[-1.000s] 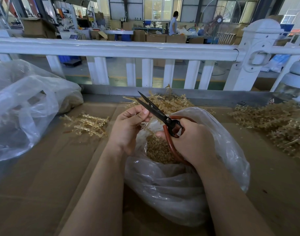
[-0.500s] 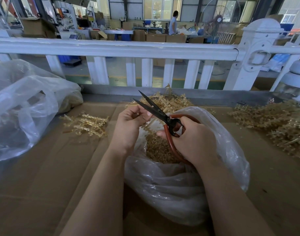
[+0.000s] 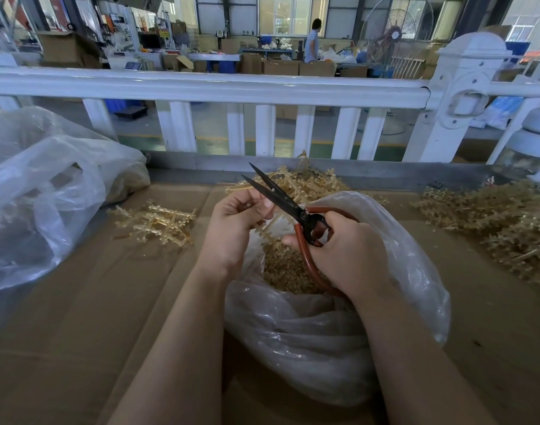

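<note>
The scissors have opened wider; the grip of the left hand pinches the sprue, the right hand clasps the handles; another snip seems due.

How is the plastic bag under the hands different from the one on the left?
The middle bag stands open at the top, small tan bits showing inside; the left bag lies slumped and crumpled. The left hand and right hand work over the middle bag; the left bag lies apart, untouched. Both are clear plastic on brown cardboard.
</note>
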The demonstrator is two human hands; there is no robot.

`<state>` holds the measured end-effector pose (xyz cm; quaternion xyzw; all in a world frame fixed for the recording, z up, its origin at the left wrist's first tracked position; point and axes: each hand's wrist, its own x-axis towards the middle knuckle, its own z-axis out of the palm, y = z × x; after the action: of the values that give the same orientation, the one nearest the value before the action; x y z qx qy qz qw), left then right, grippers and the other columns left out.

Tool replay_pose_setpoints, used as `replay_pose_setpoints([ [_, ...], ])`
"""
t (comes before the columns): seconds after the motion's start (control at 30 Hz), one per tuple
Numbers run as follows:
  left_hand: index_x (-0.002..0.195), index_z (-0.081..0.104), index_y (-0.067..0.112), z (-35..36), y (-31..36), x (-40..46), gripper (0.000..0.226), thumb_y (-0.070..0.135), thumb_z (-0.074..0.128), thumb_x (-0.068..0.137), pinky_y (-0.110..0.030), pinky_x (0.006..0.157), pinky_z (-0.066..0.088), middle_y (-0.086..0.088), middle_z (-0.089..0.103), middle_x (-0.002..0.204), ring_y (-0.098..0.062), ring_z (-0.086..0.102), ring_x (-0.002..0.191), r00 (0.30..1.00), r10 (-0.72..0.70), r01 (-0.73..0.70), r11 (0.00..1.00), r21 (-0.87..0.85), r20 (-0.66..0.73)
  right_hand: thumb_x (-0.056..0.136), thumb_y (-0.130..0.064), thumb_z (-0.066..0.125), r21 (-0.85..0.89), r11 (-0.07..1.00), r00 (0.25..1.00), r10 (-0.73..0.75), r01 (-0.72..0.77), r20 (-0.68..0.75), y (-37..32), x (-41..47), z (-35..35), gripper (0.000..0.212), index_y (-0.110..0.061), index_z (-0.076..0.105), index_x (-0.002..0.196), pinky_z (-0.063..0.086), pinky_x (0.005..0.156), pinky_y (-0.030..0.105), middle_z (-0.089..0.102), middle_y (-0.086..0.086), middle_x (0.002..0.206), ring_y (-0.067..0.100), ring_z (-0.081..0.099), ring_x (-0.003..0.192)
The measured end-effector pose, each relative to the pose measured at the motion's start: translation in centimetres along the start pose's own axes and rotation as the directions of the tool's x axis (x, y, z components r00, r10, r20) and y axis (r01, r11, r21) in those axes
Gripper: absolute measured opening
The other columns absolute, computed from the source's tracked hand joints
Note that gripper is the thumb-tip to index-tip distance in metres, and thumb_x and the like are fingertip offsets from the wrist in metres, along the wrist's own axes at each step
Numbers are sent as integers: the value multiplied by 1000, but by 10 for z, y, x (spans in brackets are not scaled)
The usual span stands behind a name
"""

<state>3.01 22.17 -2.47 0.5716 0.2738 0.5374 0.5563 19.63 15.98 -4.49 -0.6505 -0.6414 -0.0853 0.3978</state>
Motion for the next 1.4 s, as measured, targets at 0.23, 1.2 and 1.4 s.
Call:
replay_pose_setpoints([
  [0.23,73,69,20,1,-1,0,30,-1,59,91,-28,71,45,-1,64,74,-15,54,71,999,-36,35,999,-33,-31,70,-88,46,32,998,998,43,-45,55,2,0,1,71,-25,72,91,58,69,28,71,-12,77,7,66,72],
  [1.2,97,62,7,5,9,-3,41,39,68,72,-25,62,57,-11,72,84,-17,68,67,917,-370,392,905,-162,152,89,-18,74,716,560,886,428,-417,180,-6,12,-10,10,-12,70,83,53,64,24,66,-3,63,11,63,61],
  [1.4,89,72,7,7,7,-8,28,29,74,73,-17,54,46,-6,72,74,-11,59,60,865,-397,405,914,41,307,93,-11,68,767,543,911,392,-344,130,-6,10,-14,11,-4,65,85,48,59,19,60,7,71,8,56,58],
])
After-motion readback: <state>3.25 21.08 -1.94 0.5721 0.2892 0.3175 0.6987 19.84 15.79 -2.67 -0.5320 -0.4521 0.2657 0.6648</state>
